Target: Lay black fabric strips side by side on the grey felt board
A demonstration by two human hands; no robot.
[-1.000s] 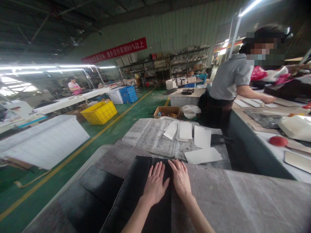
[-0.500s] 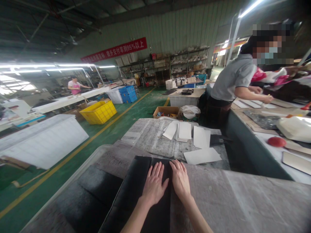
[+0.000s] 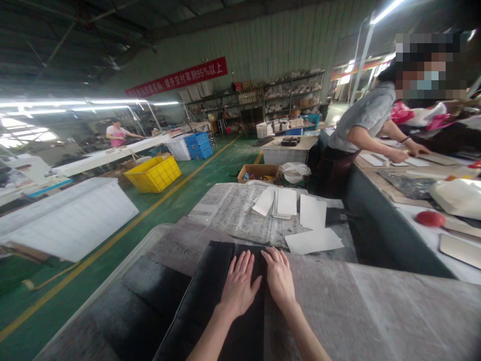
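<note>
Both hands are flat, palms down, fingers stretched out and loosely together, gripping nothing. The left hand (image 3: 238, 291) lies fully on the black sheet (image 3: 208, 296), which lies flat on the table (image 3: 376, 316), directly under it and running back toward the person. The right hand (image 3: 280, 281) is just beside the left, thumbs near each other but not touching. It sits at the sheet's right edge, mostly on the grey paper (image 3: 330, 301) covering the table. There is a lengthwise crease in the black sheet left of the left hand. A loose white sheet (image 3: 313, 240) is just ahead-right of the right fingertips. A stack of white sheets (image 3: 285, 202) lies further ahead. A co-worker (image 3: 363, 123) is well off to the right-front, bent over another table. A yellow crate (image 3: 153, 174) is on the floor far ahead-left.
</note>
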